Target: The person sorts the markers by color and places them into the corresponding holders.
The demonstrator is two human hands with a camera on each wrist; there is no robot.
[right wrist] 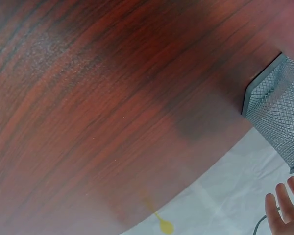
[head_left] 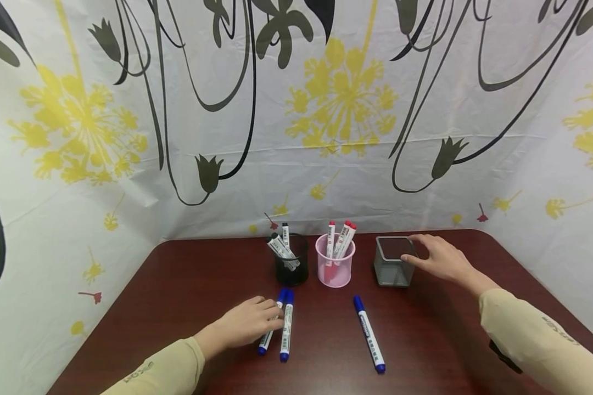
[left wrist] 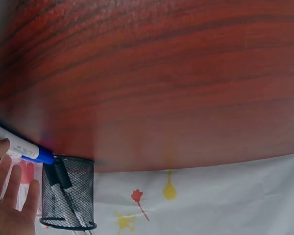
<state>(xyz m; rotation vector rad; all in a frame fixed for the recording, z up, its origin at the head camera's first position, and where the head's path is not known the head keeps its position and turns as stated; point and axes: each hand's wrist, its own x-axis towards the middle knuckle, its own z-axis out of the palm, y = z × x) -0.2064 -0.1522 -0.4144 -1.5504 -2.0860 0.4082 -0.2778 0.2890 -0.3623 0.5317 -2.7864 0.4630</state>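
Note:
My left hand [head_left: 249, 323] is over the left one of two blue-capped white markers, its fingers reaching across the barrel. That marker [head_left: 264, 341] lies slanted beside the second marker [head_left: 286, 329], their caps close together. In the left wrist view, the thumb overlaps a marker [left wrist: 24, 146] while the other fingers [left wrist: 12, 188] extend loosely. My right hand [head_left: 442, 258] is at the right side of a grey square mesh pen holder [head_left: 394, 272], thumb and fingers spread around its top corner. The right wrist view has straight fingers [right wrist: 285, 205] just past the rim of this holder [right wrist: 279, 107].
Left of the grey holder stand a pink cup [head_left: 335, 274] with red-capped markers and a black mesh cup [head_left: 292, 271] with black-capped ones. Another blue-capped marker [head_left: 369, 334] lies on the dark wooden table [head_left: 188, 285]. A patterned sheet [head_left: 277, 126] hangs behind the table's far edge.

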